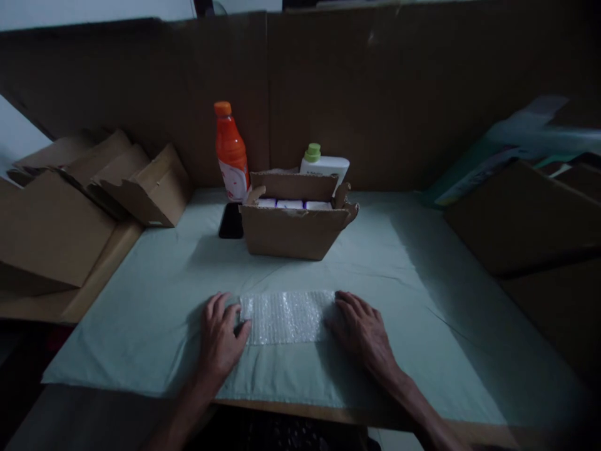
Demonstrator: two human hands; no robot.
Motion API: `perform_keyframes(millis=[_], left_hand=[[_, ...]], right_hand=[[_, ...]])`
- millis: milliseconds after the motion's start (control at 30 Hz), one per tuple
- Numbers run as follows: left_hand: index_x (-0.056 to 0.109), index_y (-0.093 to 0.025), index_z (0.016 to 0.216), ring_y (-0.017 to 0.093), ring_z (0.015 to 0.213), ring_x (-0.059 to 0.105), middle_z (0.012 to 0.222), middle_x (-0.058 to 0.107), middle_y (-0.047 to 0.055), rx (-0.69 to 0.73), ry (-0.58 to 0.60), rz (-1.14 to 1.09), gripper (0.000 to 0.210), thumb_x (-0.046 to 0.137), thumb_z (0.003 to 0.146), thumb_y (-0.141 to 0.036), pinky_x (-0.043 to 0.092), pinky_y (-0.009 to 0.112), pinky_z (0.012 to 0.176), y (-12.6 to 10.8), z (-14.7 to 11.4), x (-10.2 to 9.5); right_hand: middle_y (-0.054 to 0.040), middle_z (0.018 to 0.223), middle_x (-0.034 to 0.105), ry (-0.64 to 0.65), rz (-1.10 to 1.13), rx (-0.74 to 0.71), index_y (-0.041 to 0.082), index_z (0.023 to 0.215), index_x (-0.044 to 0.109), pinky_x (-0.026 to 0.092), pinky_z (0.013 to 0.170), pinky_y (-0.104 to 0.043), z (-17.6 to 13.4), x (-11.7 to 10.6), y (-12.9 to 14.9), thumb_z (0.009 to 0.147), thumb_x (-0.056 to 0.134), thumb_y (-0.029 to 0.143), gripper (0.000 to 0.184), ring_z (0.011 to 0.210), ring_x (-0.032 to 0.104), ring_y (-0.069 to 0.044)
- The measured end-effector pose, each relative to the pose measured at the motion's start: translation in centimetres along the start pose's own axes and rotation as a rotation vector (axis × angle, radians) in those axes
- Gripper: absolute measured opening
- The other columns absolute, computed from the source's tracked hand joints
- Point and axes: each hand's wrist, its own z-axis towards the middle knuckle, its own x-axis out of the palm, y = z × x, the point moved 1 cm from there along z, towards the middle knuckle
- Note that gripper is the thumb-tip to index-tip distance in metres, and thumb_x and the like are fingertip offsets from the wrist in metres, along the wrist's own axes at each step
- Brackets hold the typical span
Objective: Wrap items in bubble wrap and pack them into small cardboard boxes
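A flat rectangular sheet of bubble wrap [288,317] lies on the pale green cloth in front of me. My left hand [220,338] rests at its left edge, fingers curved and apart, with the thumb touching the edge. At the opposite edge, my right hand [361,329] lies with its fingertips on the sheet's right end and is not closed round it. Just beyond the sheet stands an open cardboard box [291,232], its flaps raised. Several white packs with purple edges [290,204] show inside it; their lower parts are hidden.
Behind the box are an orange bottle [231,153] and a white bottle with a green cap [323,164]. A black phone [231,221] lies by the box. Cardboard boxes stand left [145,185] and right [530,213]. A cardboard wall [375,94] closes the back.
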Motion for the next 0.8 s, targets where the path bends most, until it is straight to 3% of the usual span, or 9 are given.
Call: perform_keyframes(millis=[133, 233, 300, 367, 467, 567, 700, 733, 800], left_hand=[[0.064, -0.023, 0.079, 0.03, 0.104, 0.063, 0.105, 0.069, 0.011, -0.027, 0.018, -0.192, 0.011, 0.055, 0.085, -0.022, 0.051, 0.048, 0.095, -1.7, -0.3, 0.8], [0.066, -0.022, 0.109, 0.022, 0.074, 0.065, 0.078, 0.067, 0.003, -0.165, 0.071, -0.402, 0.026, 0.054, 0.087, -0.028, 0.055, 0.035, 0.073, -1.8, -0.7, 0.6], [0.057, -0.019, 0.133, 0.017, 0.063, 0.061, 0.071, 0.063, -0.001, -0.212, 0.105, -0.529, 0.047, 0.054, 0.088, -0.03, 0.053, 0.027, 0.063, -1.9, -0.4, -0.2], [0.057, -0.021, 0.137, 0.015, 0.064, 0.062, 0.075, 0.065, -0.001, -0.155, 0.121, -0.596, 0.049, 0.054, 0.09, -0.032, 0.053, 0.024, 0.064, -2.5, 0.8, -1.7], [0.074, -0.023, 0.113, 0.015, 0.074, 0.066, 0.086, 0.071, 0.004, 0.094, 0.047, -0.583, 0.031, 0.051, 0.095, -0.03, 0.053, 0.023, 0.068, -4.4, 4.5, -4.8], [0.077, -0.021, 0.102, 0.016, 0.083, 0.069, 0.09, 0.074, 0.005, 0.321, -0.182, -0.49, 0.029, 0.049, 0.095, -0.025, 0.055, 0.025, 0.077, -6.6, 9.5, -8.1], [0.075, -0.017, 0.105, 0.017, 0.094, 0.069, 0.1, 0.077, 0.006, 0.413, -0.425, -0.36, 0.031, 0.047, 0.093, -0.023, 0.053, 0.029, 0.091, -8.8, 16.9, -10.3], [0.075, -0.015, 0.107, 0.016, 0.093, 0.068, 0.101, 0.077, 0.006, 0.408, -0.408, -0.34, 0.033, 0.047, 0.091, -0.022, 0.052, 0.029, 0.09, -9.1, 18.7, -10.4], [0.075, -0.013, 0.106, 0.016, 0.088, 0.068, 0.101, 0.077, 0.007, 0.395, -0.227, -0.262, 0.033, 0.049, 0.088, -0.021, 0.051, 0.028, 0.085, -9.7, 21.9, -10.3]], right_hand=[[-0.0107, 0.1, 0.076, 0.026, 0.168, -0.002, 0.021, 0.093, 0.069, 0.055, 0.077, -0.04, 0.7, 0.3, 1.2, 0.095, 0.048, 0.027, 0.022, 0.09, 0.071, -0.026], [-0.0023, 0.072, 0.07, 0.085, 0.337, 0.136, 0.018, 0.128, 0.061, 0.053, 0.056, -0.028, 0.3, -0.6, 0.8, 0.097, 0.045, 0.03, 0.037, 0.058, 0.065, -0.018], [0.0024, 0.065, 0.064, 0.142, 0.415, 0.175, 0.015, 0.146, 0.047, 0.051, 0.053, -0.024, 0.5, -1.7, 0.7, 0.098, 0.045, 0.033, 0.052, 0.053, 0.061, -0.015], [0.0038, 0.065, 0.064, 0.163, 0.449, 0.15, 0.017, 0.152, 0.041, 0.053, 0.055, -0.024, 1.3, -3.3, 0.9, 0.098, 0.046, 0.034, 0.057, 0.053, 0.061, -0.014], [0.0008, 0.076, 0.071, 0.083, 0.452, 0.06, 0.023, 0.146, 0.052, 0.055, 0.058, -0.025, 4.0, -6.8, 1.5, 0.099, 0.048, 0.033, 0.048, 0.058, 0.065, -0.014], [-0.0038, 0.095, 0.077, -0.169, 0.399, -0.027, 0.028, 0.123, 0.07, 0.057, 0.067, -0.028, 7.9, -11.0, 2.0, 0.098, 0.053, 0.034, 0.031, 0.08, 0.072, -0.019], [-0.006, 0.1, 0.077, -0.448, 0.252, 0.005, 0.025, 0.11, 0.075, 0.056, 0.071, -0.03, 14.2, -15.0, 1.4, 0.096, 0.056, 0.034, 0.026, 0.083, 0.072, -0.021], [-0.0061, 0.101, 0.077, -0.438, 0.22, 0.013, 0.023, 0.111, 0.075, 0.055, 0.071, -0.03, 16.0, -15.4, 0.9, 0.096, 0.056, 0.034, 0.027, 0.08, 0.071, -0.02], [-0.006, 0.101, 0.077, -0.296, 0.139, 0.027, 0.022, 0.113, 0.075, 0.054, 0.07, -0.029, 19.5, -15.5, -0.2, 0.094, 0.056, 0.032, 0.03, 0.078, 0.071, -0.019]])
